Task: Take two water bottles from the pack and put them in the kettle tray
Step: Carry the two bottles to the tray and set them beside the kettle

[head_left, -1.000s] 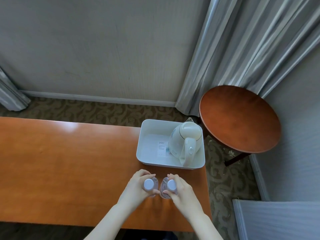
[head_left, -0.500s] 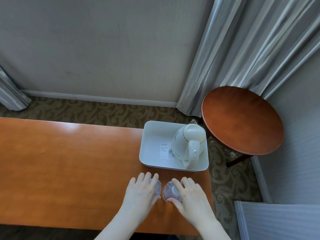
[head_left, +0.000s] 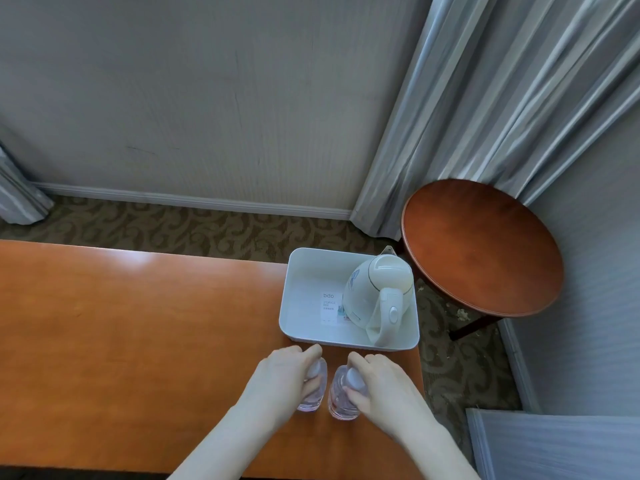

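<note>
— Two water bottles stood upright on the orange-brown desk, side by side but just apart, near the desk's right end. Where were the hands?

— One on each. The left hand was wrapped around the top of the left bottle, fingers closed over its cap. The right hand was clamped the same way on the right bottle, whose pale cap showed between thumb and fingers.

— And the tray?

— A white tray sat just beyond the hands, at the desk's far right corner. A white kettle stood in its right half, handle toward the near side; the left half showed a printed label on the tray floor. Both bottles were outside it, close to its near wall.

— Anything else?

— A round wooden side table stood to the right of the desk, with grey curtains behind it and patterned carpet below.
</note>
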The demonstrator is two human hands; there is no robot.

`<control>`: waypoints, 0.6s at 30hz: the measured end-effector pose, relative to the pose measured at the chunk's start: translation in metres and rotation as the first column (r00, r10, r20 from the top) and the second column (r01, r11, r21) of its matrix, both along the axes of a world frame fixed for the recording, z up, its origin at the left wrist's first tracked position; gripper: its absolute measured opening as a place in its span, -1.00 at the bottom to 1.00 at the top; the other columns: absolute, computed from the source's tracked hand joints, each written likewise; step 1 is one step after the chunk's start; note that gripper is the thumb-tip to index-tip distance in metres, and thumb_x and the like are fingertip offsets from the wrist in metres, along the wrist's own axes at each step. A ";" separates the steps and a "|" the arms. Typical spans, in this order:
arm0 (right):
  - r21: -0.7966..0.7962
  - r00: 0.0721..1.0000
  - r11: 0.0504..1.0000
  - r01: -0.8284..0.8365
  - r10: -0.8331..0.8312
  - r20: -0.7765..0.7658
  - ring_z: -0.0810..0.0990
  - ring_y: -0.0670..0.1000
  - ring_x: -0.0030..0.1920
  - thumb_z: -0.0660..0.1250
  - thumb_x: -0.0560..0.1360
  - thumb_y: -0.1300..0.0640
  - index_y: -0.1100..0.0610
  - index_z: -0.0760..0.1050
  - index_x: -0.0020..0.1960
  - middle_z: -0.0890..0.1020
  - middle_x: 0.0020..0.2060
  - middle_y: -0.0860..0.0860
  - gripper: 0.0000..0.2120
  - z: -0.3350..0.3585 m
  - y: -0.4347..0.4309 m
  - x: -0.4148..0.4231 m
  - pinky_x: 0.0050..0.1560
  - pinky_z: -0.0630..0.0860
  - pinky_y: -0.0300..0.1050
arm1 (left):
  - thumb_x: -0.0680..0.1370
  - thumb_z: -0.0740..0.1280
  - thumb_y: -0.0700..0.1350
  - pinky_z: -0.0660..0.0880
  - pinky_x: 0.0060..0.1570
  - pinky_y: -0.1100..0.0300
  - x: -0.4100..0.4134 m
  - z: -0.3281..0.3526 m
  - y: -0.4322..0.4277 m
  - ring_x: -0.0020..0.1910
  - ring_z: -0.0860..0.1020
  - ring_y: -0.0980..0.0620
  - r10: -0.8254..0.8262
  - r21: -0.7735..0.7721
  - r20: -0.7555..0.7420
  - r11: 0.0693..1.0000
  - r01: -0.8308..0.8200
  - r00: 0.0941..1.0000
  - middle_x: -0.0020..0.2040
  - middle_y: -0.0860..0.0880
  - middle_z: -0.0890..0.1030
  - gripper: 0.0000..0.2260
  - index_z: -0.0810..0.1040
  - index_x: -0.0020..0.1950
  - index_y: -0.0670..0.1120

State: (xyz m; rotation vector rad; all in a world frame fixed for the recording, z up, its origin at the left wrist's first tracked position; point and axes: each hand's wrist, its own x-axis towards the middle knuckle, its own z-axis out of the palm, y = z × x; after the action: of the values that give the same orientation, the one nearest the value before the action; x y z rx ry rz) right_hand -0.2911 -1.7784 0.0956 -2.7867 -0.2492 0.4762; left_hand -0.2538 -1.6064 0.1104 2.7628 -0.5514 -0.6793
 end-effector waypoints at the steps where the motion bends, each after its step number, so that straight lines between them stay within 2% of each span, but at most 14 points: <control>1: 0.049 0.999 0.999 0.024 -0.025 0.023 0.49 0.07 -0.01 0.25 0.48 -0.04 0.03 0.34 0.03 0.56 -0.11 0.03 -0.79 0.007 -0.005 0.005 -0.06 0.44 -0.06 | 0.57 0.17 0.04 0.44 -0.06 0.08 0.004 0.002 0.003 0.04 0.52 -0.13 0.013 -0.041 0.034 0.999 -0.012 0.999 0.01 -0.09 0.56 -0.77 0.39 0.17 -0.02; 2: 0.059 1.000 0.998 0.004 -0.003 -0.016 0.50 0.09 -0.03 0.26 0.47 -0.04 0.04 0.35 -0.02 0.57 -0.13 0.04 -0.81 0.016 -0.006 0.013 -0.07 0.45 -0.04 | 0.55 0.19 0.04 0.43 -0.11 0.08 0.009 0.007 0.006 0.01 0.52 -0.13 0.019 -0.072 0.051 0.997 -0.016 0.998 -0.04 -0.07 0.56 -0.80 0.38 0.12 -0.01; 4: 0.122 0.999 0.992 0.012 -0.017 0.044 0.51 0.09 -0.10 0.27 0.45 -0.03 0.06 0.33 -0.10 0.57 -0.20 0.04 -0.81 0.033 -0.009 0.028 -0.12 0.46 -0.01 | 0.54 0.21 0.05 0.39 -0.19 0.11 0.023 0.017 0.010 -0.05 0.51 -0.15 0.023 -0.113 0.065 0.993 -0.016 0.998 -0.11 -0.05 0.54 -0.83 0.37 0.07 0.02; 8: 0.124 0.995 0.992 -0.016 0.004 0.097 0.41 0.04 -0.25 0.34 0.43 -0.03 0.02 0.26 -0.20 0.44 -0.36 -0.06 -0.75 0.070 -0.014 0.062 -0.26 0.36 -0.09 | 0.52 0.25 0.06 0.43 -0.16 0.07 0.054 0.039 0.013 -0.07 0.50 -0.17 0.023 -0.148 0.163 0.989 0.001 0.986 -0.11 -0.09 0.56 -0.81 0.41 0.06 0.01; 11: 0.104 0.984 0.995 -0.006 -0.013 0.177 0.50 0.07 -0.21 0.35 0.44 -0.03 0.07 0.40 -0.08 0.54 -0.28 0.01 -0.79 0.084 -0.014 0.093 -0.23 0.38 -0.11 | 0.52 0.27 0.04 0.44 -0.17 0.07 0.079 0.046 0.012 -0.10 0.49 -0.18 0.040 -0.160 0.204 0.987 -0.007 0.978 -0.14 -0.11 0.52 -0.82 0.40 0.02 -0.03; 13: 0.086 0.977 0.996 -0.003 -0.016 0.213 0.48 0.05 -0.20 0.34 0.46 -0.03 0.09 0.41 -0.03 0.51 -0.26 0.00 -0.78 0.084 -0.013 0.113 -0.20 0.41 -0.08 | 0.53 0.27 0.03 0.43 -0.17 0.05 0.098 0.045 0.008 -0.09 0.48 -0.16 0.036 -0.155 0.210 0.988 -0.003 0.977 -0.15 -0.10 0.49 -0.84 0.38 -0.01 -0.03; 18: -0.009 0.974 1.000 -0.019 0.020 0.226 0.47 0.06 -0.16 0.32 0.48 -0.02 0.11 0.40 0.03 0.59 -0.16 0.09 -0.75 0.065 -0.009 0.159 -0.19 0.41 -0.06 | 0.54 0.26 -0.01 0.47 -0.13 0.01 0.137 0.026 -0.002 -0.06 0.48 -0.16 0.046 -0.128 0.207 0.992 -0.019 0.977 -0.11 -0.12 0.48 -0.78 0.43 0.15 -0.06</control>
State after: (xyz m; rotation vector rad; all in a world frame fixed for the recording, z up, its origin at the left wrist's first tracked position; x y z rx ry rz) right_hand -0.1321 -1.7871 0.1601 -2.8472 -0.3255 0.1632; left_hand -0.1166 -1.6085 0.1367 2.7338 -0.5680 -0.3348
